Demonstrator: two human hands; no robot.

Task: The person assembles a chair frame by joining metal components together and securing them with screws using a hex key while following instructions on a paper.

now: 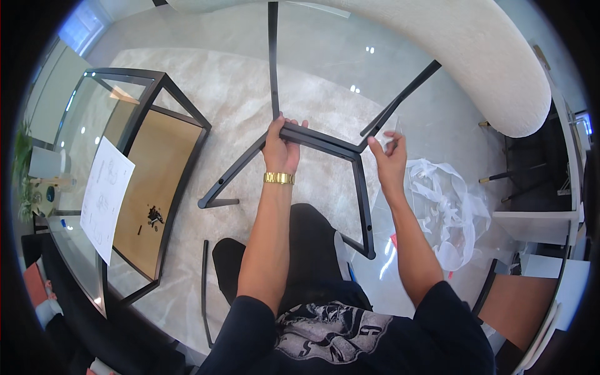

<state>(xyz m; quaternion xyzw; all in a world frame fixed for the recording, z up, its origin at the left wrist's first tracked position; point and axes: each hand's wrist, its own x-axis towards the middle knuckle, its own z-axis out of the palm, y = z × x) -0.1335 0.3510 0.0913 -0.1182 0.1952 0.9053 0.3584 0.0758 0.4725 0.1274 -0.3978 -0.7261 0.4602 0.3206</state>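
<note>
Slightly aslant, the black crossbar [320, 140] runs left to right.

A cream upholstered sofa [475, 62] curves across the upper right, above a glossy floor [328, 47]. A marbled beige rug [219, 78] spreads across the middle. Crumpled translucent plastic wrapping [432, 206] lies at right; a black-framed glass surface [157, 86] stands at left, near a leafy green plant [24, 156].

Left hand [279, 154] gripping — right fingers [399, 138] loosely curled.
</note>
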